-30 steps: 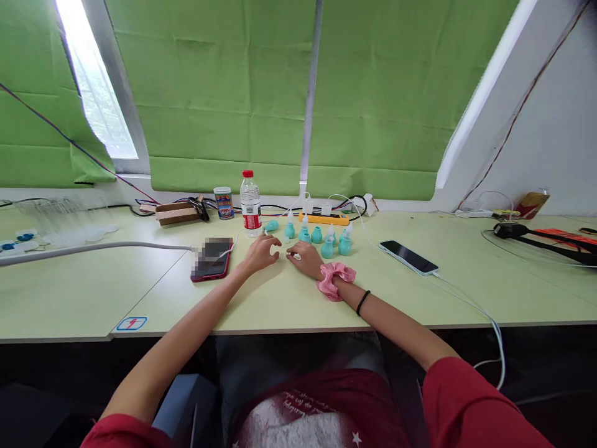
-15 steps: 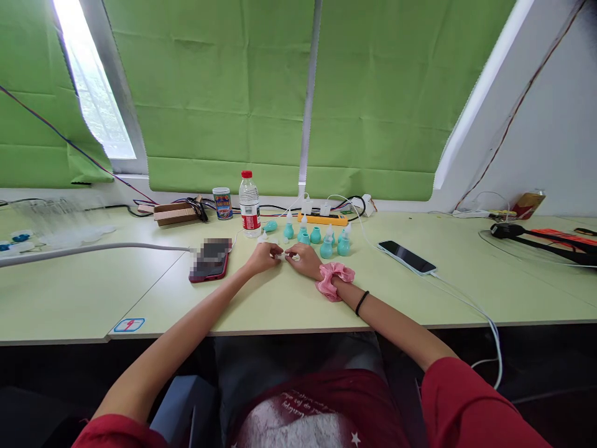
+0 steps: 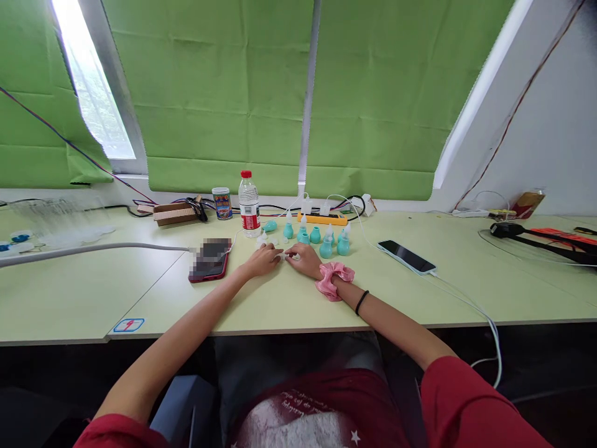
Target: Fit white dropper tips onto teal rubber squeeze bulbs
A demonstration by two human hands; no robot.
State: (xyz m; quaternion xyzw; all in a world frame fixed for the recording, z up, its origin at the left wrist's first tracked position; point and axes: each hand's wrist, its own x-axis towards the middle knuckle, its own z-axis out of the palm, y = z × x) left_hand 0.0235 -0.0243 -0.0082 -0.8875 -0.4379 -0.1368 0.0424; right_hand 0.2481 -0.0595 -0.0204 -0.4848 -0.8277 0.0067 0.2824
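Pinching a small white piece point(image 3: 288, 256), the right hand point(image 3: 304, 260) keeps finger and thumb narrow; the left hand point(image 3: 263, 260) has its fingertips right against the same spot, but whether they grip it I cannot tell. One second ago the left fingers curved wide, with a gap between the hands; half a second ago they had come in to the piece, and now that hand lies flatter, its back turned up more. The right hand has hardly moved.

Just beyond the left fingers lie loose white bits point(image 3: 262, 238), with a teal bulb point(image 3: 270, 226) on its side farther out. The standing bulbs point(image 3: 326, 249) are grouped beyond and to the right of the right fingers; some carry clear tips, others show open necks, and their insides cannot be seen. They stand as they did a second ago.

Farther out past the left fingers is a bottle point(image 3: 249, 214), clear, red-capped, its contents hard to make out. Left of that, a can point(image 3: 222, 204) has its pale lid on, contents hidden, and beyond it a brown box point(image 3: 175, 214) has dark cables point(image 3: 201, 211) bunched at its right end
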